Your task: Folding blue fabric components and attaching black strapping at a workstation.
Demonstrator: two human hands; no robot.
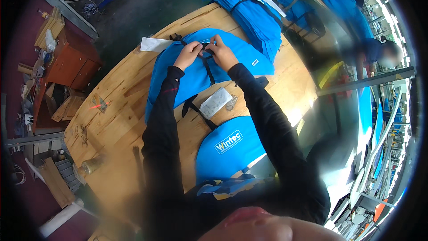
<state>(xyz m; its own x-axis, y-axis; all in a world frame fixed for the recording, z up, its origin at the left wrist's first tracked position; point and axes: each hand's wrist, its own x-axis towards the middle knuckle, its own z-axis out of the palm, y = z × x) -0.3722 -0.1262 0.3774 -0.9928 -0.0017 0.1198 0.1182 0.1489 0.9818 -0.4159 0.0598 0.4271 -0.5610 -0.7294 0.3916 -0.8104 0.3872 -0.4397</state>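
Observation:
A stack of blue, curved fabric pieces [238,53] lies on the wooden table in front of me, with a black strap [208,70] running across it. Over the top of the stack, my left hand [189,56] and my right hand [223,54] are close together, fingers closed on the strap. Whether a knot or a buckle sits between the fingertips is hidden. Nearer my body rests a single blue piece [229,151] with a printed label and black straps. A whitish block [216,102] sits between it and the stack.
At the table's [120,93] far edge is another strapped blue bundle [254,18]. White paper [154,44] lies left of my stack. A glass jar [91,165] stands at the near left. A reddish-brown cabinet [73,60] is farther left; a person [379,53] is at the right.

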